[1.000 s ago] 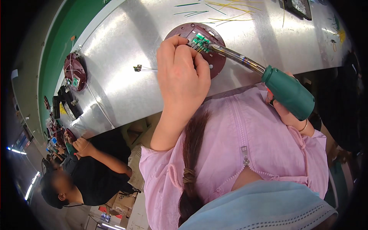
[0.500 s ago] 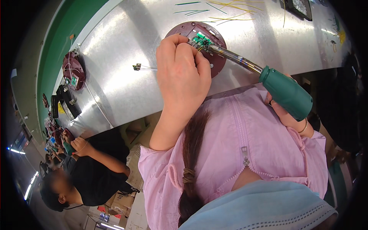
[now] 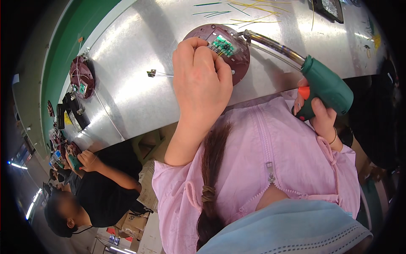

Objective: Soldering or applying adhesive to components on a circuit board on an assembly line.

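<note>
A round maroon housing (image 3: pixel 241 70) lies on the metal bench with a small green circuit board (image 3: pixel 224 45) in it. My left hand (image 3: pixel 200 76) rests over its left side, fingers pinched at thin wires by the board; the fingertips are partly hidden. Thin white wires run out left from under this hand to a small dark part (image 3: pixel 151 73). My right hand (image 3: pixel 322 120) grips a green soldering gun (image 3: pixel 332 86) with an orange-red trigger. Its metal tip is above the housing's upper right edge, apart from the board, with a faint haze near it.
Loose yellow and green wires (image 3: pixel 253 20) lie at the bench's far side. A black tray (image 3: pixel 327 10) stands far right. Another maroon housing (image 3: pixel 81 76) with wires and a black holder (image 3: pixel 76 114) are at the left. Beyond them a co-worker in black (image 3: pixel 110 182) works at the bench.
The soldering gun has lifted off the circuit board and moved up and right, turning so that its trigger and my right fingers show. My left hand has stayed in place.
</note>
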Motion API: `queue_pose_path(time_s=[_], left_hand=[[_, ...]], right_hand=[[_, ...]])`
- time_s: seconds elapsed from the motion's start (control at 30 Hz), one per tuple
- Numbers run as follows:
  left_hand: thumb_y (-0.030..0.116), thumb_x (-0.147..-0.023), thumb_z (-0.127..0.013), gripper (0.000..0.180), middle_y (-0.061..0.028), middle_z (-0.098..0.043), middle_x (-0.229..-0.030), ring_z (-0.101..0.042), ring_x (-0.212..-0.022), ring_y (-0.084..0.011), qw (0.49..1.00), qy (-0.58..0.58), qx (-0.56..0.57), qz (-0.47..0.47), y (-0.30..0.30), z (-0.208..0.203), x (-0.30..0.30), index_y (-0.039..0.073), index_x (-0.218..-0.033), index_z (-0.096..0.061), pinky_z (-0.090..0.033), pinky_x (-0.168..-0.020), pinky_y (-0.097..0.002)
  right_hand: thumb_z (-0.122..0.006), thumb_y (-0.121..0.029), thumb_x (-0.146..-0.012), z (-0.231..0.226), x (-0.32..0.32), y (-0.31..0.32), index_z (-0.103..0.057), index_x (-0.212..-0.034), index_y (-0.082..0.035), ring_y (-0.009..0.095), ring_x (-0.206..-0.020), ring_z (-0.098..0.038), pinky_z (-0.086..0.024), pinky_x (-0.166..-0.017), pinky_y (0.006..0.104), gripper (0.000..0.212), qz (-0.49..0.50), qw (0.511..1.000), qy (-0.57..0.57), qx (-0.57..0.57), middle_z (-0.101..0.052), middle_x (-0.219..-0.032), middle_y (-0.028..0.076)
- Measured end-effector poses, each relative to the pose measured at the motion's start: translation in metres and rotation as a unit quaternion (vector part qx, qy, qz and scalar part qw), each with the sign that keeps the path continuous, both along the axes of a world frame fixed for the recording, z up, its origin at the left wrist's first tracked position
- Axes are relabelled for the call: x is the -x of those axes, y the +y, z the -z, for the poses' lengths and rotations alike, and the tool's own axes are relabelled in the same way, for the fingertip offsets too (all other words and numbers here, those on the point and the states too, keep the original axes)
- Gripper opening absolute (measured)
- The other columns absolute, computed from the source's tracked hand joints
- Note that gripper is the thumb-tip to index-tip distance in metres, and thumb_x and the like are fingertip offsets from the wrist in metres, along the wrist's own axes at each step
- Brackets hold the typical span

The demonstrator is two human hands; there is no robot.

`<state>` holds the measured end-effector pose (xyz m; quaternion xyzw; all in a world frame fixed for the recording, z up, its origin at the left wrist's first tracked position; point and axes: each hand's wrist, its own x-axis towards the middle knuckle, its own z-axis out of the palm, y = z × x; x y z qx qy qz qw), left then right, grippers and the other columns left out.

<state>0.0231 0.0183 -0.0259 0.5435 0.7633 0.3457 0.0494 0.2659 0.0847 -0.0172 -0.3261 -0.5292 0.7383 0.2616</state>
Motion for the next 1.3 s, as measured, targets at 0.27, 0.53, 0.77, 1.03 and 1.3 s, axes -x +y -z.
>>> queue_pose_path(time_s=[0.27,0.53,0.77,1.03,1.3], left_hand=[[0.002,-0.071,-0.064,0.013,-0.0169,-0.052,-0.097,-0.051,-0.087,-0.0323,0.999,-0.035,0.009,0.034,-0.002,-0.001,0.008,-0.002,-0.079,-0.054,-0.044,-0.073,-0.0391],[0.011,-0.065,-0.077,0.047,-0.0196,-0.052,-0.109,-0.049,-0.103,-0.0362,0.995,0.053,0.050,0.069,-0.001,-0.010,0.005,-0.003,-0.100,-0.048,-0.042,-0.087,-0.0401],[0.017,-0.063,-0.080,0.057,-0.0192,-0.050,-0.117,-0.047,-0.107,-0.0358,0.994,0.046,0.059,0.082,0.000,-0.018,0.009,-0.002,-0.107,-0.049,-0.042,-0.089,-0.0401],[0.010,-0.068,-0.076,0.027,-0.0122,-0.053,-0.113,-0.043,-0.116,-0.0340,0.993,0.111,0.003,0.043,-0.019,-0.017,0.009,0.003,-0.090,-0.061,-0.037,-0.093,-0.0414],[0.007,-0.067,-0.071,0.018,-0.0118,-0.052,-0.104,-0.044,-0.109,-0.0340,0.986,0.169,-0.010,0.001,-0.014,0.003,0.004,0.003,-0.082,-0.061,-0.036,-0.090,-0.0424]], right_hand=[[-0.051,-0.033,-0.090,0.007,0.011,0.020,-0.036,-0.124,0.006,0.011,-0.060,-0.048,-0.045,-0.043,0.0248,0.054,0.077,0.994,0.065,0.042,-0.047,-0.103,0.013],[-0.039,-0.030,-0.096,0.023,0.007,0.045,-0.040,-0.117,0.007,0.011,-0.062,-0.045,-0.045,-0.044,0.0237,0.042,0.076,0.958,0.224,0.161,-0.047,-0.104,0.013],[-0.038,-0.030,-0.096,0.037,0.004,0.053,-0.040,-0.120,0.004,0.010,-0.063,-0.043,-0.043,-0.042,0.0227,0.042,0.061,0.934,0.282,0.210,-0.046,-0.102,0.011],[-0.040,-0.028,-0.096,0.032,0.006,0.057,-0.037,-0.119,0.005,0.009,-0.061,-0.040,-0.040,-0.041,0.0215,0.040,0.060,0.935,0.279,0.212,-0.044,-0.099,0.011],[-0.040,-0.028,-0.096,0.038,0.006,0.057,-0.041,-0.120,0.004,0.010,-0.061,-0.042,-0.042,-0.042,0.0226,0.041,0.044,0.935,0.286,0.207,-0.046,-0.100,0.011]])
